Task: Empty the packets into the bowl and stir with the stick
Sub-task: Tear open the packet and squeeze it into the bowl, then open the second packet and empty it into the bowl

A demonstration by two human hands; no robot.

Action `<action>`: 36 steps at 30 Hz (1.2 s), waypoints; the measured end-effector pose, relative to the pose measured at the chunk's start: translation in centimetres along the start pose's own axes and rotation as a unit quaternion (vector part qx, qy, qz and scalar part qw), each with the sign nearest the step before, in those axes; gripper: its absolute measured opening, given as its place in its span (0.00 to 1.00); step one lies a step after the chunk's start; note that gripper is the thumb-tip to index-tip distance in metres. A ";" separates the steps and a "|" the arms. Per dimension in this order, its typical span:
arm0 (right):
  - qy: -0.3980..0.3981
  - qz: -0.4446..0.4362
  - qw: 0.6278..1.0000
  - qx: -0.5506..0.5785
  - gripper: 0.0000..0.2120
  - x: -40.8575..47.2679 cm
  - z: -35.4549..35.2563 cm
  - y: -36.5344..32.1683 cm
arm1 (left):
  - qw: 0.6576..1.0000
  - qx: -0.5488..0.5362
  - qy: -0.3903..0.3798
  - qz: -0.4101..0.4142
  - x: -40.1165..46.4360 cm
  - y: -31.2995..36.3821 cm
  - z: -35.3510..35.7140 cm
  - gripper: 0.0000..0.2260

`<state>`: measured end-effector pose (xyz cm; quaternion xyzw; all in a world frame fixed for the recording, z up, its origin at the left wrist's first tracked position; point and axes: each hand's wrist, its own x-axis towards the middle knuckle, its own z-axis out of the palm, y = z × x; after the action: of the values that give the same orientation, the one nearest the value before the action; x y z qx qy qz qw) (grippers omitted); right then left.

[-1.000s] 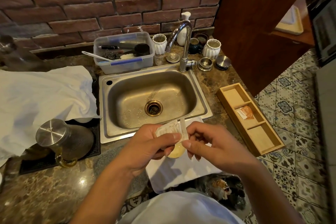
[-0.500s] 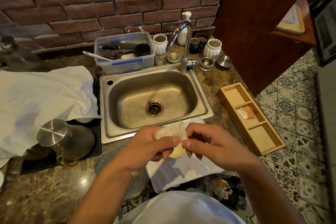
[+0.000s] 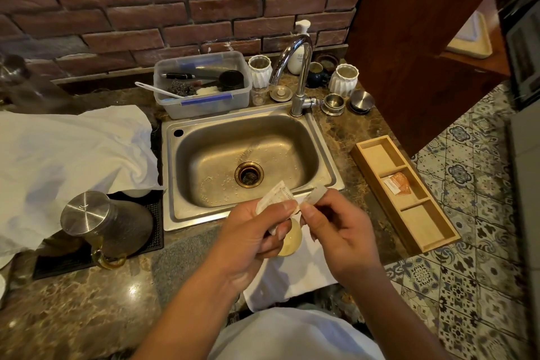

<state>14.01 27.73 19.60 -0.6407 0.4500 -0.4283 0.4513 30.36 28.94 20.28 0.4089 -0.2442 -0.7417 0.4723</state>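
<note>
Both hands are up in front of the sink point(image 3: 327, 152) working one white packet point(image 3: 276, 199): the left hand point(image 3: 254, 231) pinches its body between thumb and fingers, and the right hand point(image 3: 336, 225) pinches the strip at its end, right next to the left thumb. The small bowl point(image 3: 290, 238) sits straight underneath on a white cloth point(image 3: 292, 280), half hidden by the left fingers. Another orange packet point(image 3: 399, 183) lies way off right in the wooden tray's point(image 3: 420, 231) middle slot.

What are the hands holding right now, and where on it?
Both hands hold one white packet. The left hand pinches its body; the right hand pinches the strip at its top right end, pulled aside as if tearing.
</note>
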 end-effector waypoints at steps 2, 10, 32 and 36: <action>0.034 -0.001 0.999 -0.001 0.05 -0.3 0.5 -0.2 | 1.000 -0.022 -0.003 -0.009 0.1 -0.2 0.4 0.13; 0.132 0.112 0.985 0.017 0.12 0.3 -1.9 -0.4 | 0.999 -0.020 0.043 -0.011 0.2 -0.1 -0.5 0.09; 0.112 0.228 0.964 -0.078 0.12 0.6 -10.5 8.5 | 0.999 -0.007 0.015 -0.049 5.3 -3.1 1.9 0.22; 0.096 0.324 0.937 -0.084 0.15 0.4 -12.0 13.5 | 0.999 0.012 0.000 -0.034 6.2 -3.9 3.6 0.20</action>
<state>0.07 22.50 9.39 -0.4516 0.7085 -0.2791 0.4650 24.07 24.92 16.99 0.4222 -0.2390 -0.7543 0.4423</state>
